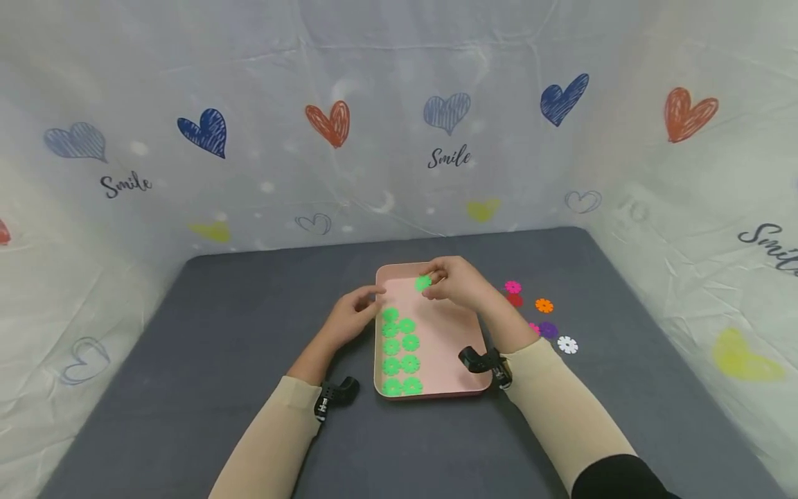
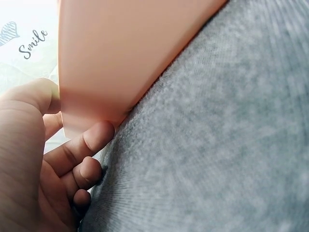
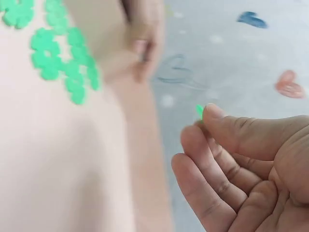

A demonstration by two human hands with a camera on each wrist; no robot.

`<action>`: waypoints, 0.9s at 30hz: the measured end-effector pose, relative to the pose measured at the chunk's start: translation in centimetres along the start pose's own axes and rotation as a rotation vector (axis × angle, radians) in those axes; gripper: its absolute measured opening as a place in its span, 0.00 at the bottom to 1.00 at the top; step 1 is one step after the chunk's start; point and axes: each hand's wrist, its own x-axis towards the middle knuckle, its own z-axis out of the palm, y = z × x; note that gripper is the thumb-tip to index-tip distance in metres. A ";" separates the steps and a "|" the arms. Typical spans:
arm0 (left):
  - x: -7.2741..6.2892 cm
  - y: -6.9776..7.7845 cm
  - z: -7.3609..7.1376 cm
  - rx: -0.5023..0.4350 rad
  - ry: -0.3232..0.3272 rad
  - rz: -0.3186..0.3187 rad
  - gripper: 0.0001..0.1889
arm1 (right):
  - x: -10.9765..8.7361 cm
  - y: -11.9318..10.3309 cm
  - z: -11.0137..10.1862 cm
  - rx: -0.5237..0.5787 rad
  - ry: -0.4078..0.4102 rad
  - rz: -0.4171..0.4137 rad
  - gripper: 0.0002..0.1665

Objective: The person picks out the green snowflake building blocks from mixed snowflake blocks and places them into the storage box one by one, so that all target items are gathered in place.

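A pink tray (image 1: pixel 445 346) lies on the grey table, with several green flower-shaped pieces (image 1: pixel 391 346) in two columns along its left side. My left hand (image 1: pixel 351 315) holds the tray's left wall near the far end; the left wrist view shows the thumb at the rim and a fingertip against the outer wall (image 2: pixel 120 58). Above the tray's far part, my right hand (image 1: pixel 458 281) pinches one green flower piece (image 1: pixel 422 283) between thumb and fingers. Only a thin green edge (image 3: pixel 199 111) of that piece shows in the right wrist view.
Loose flower pieces lie right of the tray, beyond my right forearm: an orange one (image 1: pixel 544 305), a white one (image 1: pixel 568 344), a purple one (image 1: pixel 548 330), a red one (image 1: pixel 515 300) and pink ones (image 1: pixel 513 286). A curtain printed with hearts (image 1: pixel 328 125) stands behind the table.
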 end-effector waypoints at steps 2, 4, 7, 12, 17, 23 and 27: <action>0.1 0.0 0.1 -0.002 -0.002 -0.002 0.18 | 0.9 0.5 0.9 -0.040 0.010 0.003 0.26; 0.1 0.1 0.1 -0.003 0.001 -0.001 0.18 | 1.7 1.0 1.7 -0.075 0.019 -0.006 0.24; 0.1 0.2 0.1 -0.002 0.003 0.001 0.18 | 2.6 2.1 2.8 -0.129 0.017 -0.043 0.22; -0.1 0.5 0.2 -0.009 -0.010 0.011 0.18 | 3.3 3.4 3.9 -0.189 -0.001 -0.053 0.21; -0.1 0.5 0.1 -0.006 -0.001 0.019 0.17 | 3.5 3.4 4.2 -0.248 -0.033 -0.032 0.19; 0.1 0.6 0.1 0.007 -0.005 0.023 0.18 | 3.4 3.3 4.1 -0.328 -0.074 -0.024 0.13; 0.1 0.7 0.1 0.009 -0.001 0.021 0.18 | 3.2 3.2 3.9 -0.342 -0.096 -0.032 0.10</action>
